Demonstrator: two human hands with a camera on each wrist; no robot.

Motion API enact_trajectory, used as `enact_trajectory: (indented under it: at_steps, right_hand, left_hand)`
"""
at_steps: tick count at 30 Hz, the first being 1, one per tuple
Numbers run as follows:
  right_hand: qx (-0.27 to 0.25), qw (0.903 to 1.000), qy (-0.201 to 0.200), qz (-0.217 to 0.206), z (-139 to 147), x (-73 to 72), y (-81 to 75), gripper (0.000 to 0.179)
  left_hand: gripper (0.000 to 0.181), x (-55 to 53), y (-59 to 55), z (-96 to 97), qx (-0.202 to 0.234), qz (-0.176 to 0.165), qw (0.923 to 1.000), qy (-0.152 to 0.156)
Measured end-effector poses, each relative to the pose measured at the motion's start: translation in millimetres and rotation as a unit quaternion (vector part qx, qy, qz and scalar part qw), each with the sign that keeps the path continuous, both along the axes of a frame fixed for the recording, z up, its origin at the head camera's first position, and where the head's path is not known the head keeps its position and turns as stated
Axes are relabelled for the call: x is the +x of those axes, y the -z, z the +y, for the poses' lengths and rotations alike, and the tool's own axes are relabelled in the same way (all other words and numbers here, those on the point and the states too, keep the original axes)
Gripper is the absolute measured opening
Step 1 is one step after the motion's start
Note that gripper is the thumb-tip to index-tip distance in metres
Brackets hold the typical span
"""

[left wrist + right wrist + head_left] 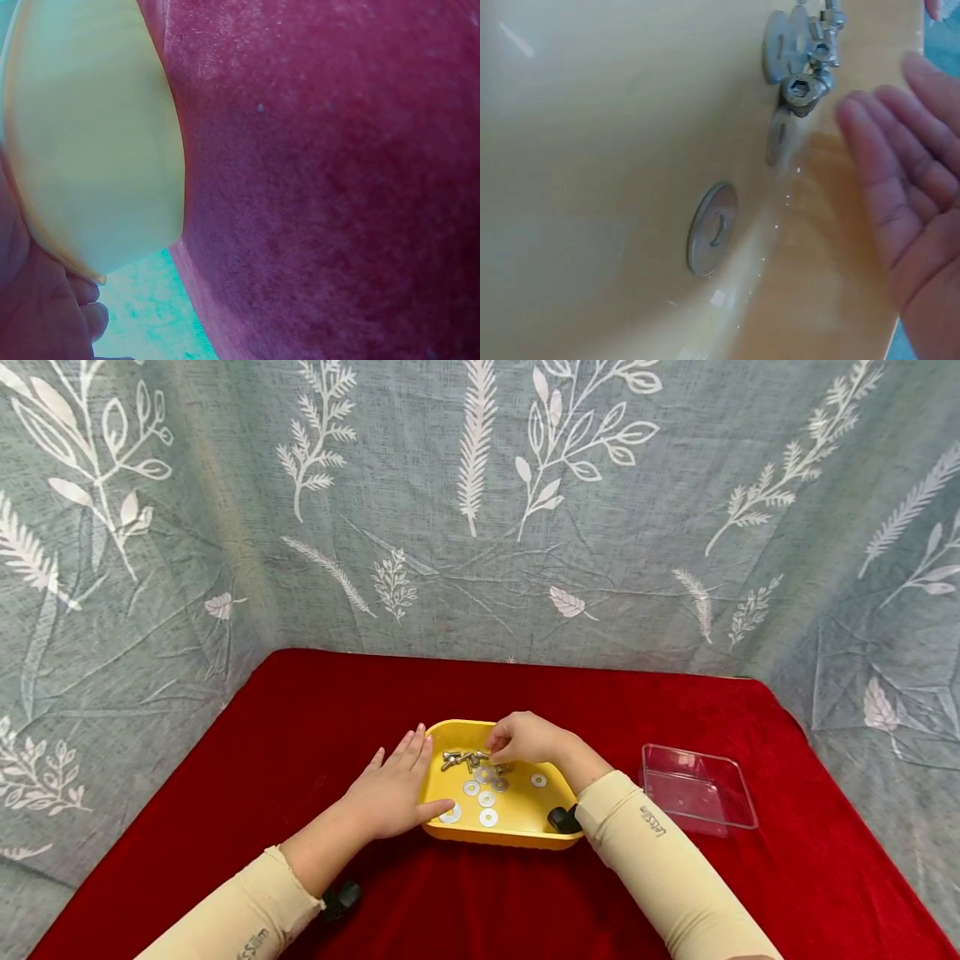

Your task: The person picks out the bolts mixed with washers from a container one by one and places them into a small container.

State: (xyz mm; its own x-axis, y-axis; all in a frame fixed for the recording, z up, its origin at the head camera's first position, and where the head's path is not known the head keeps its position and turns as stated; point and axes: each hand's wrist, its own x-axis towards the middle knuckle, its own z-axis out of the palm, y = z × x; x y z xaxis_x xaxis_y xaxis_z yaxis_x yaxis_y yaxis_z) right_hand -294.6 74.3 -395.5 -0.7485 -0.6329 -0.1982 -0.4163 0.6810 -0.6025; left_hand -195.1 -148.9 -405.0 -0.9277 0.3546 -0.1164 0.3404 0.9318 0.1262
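A yellow plastic tray (498,838) holds a cluster of metal socket-head bolts (459,760) and several flat washers (487,798). My left hand (393,793) rests against the tray's left rim, fingers extended along it and thumb reaching over the edge beside a washer. In the left wrist view, the tray's outer wall (97,135) rises beside that hand. My right hand (528,739) is inside the far part of the tray, fingertips bent down close to the bolts. The right wrist view shows its fingers (885,165) loosely bent, with nothing between them and the thumb.
A clear rectangular plastic box (752,802) stands to the right of the tray. Red velvet cloth (360,693) covers the table, and grey leaf-patterned curtains (420,527) hang behind and along both sides. A black wrist device (564,820) overlaps the tray's right corner.
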Motion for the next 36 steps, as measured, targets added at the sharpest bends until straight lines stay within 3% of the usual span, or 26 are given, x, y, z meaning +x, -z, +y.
enact_trajectory:
  at_steps: [13, 18, 25, 36]
  right_hand:
    - [0.042, 0.9990, -0.008, 0.015, 0.3, 3.3, 4.3, 0.013]
    - [0.075, 0.9962, -0.005, 0.044, 2.9, 5.4, 5.7, 0.010]
    - [0.077, 0.9968, 0.010, -0.022, 5.8, 9.1, 6.9, 0.013]
    - [0.054, 0.9974, -0.013, -0.046, 5.7, 4.8, 16.6, 0.022]
  left_hand:
    - [0.097, 0.4, -0.4, 0.1, -0.005, -0.001, 1.0000, -0.002]
    - [0.096, 1.4, -0.1, 0.9, -0.004, 0.000, 1.0000, 0.000]
    - [0.096, 1.0, 0.1, 1.2, -0.006, 0.003, 1.0000, -0.003]
    - [0.096, -0.2, 0.8, 0.7, 0.000, 0.004, 1.0000, -0.002]
